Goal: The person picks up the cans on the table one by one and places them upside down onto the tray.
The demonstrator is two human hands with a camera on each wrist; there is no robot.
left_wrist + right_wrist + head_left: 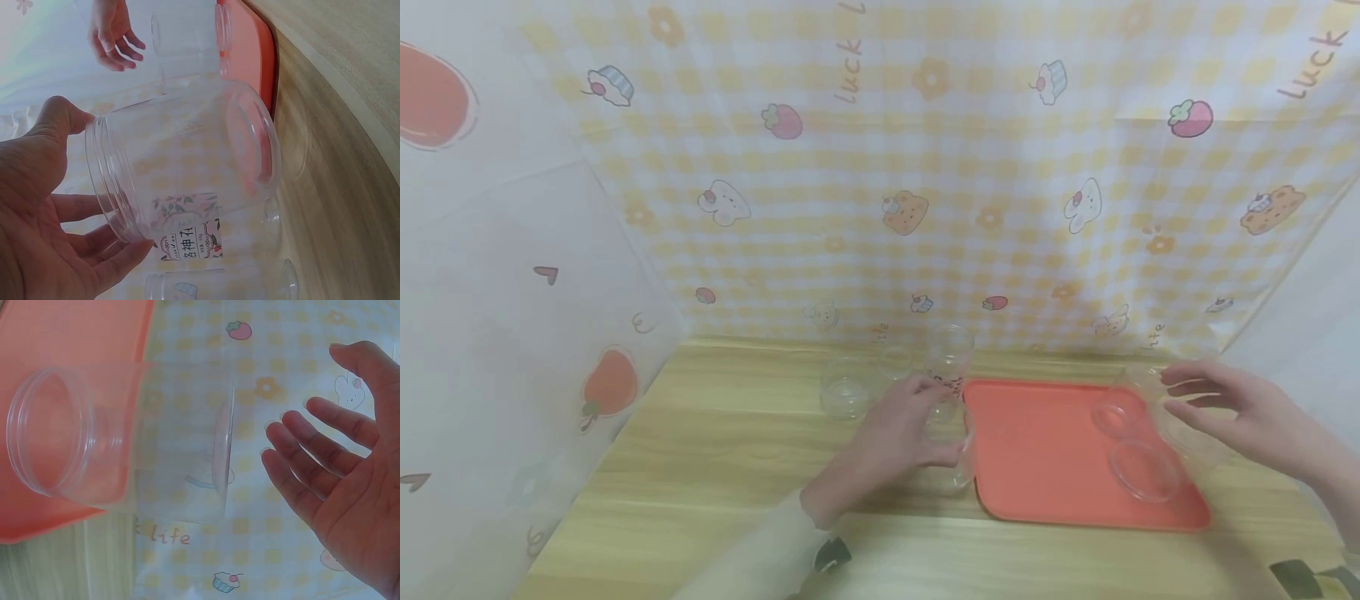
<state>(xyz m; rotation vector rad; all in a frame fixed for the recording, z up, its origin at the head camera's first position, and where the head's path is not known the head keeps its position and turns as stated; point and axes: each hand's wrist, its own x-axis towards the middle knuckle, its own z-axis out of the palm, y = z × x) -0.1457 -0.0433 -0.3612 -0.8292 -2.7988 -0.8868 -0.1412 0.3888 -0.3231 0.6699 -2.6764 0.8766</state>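
Note:
In the head view my left hand point(891, 433) grips a clear plastic jar point(181, 147) at the tray's left edge. Fingers and thumb hold it by its threaded rim, and the jar is upright with its mouth on top. My right hand point(1240, 412) is at the tray's right side, fingers loosely spread, holding nothing. Nearest to it, a clear jar point(181, 444) stands mouth down on the red tray point(1045, 450), apart from the fingers. A smaller clear ring point(1114, 419), apparently another upturned jar's rim, shows behind it.
Several clear jars stand on the wooden table left of the tray, among them a wide jar point(847, 387). One bears a pink floral label point(187, 228). A yellow checked cloth point(865, 267) hangs behind the table, with a white printed sheet point(550, 325) at the left.

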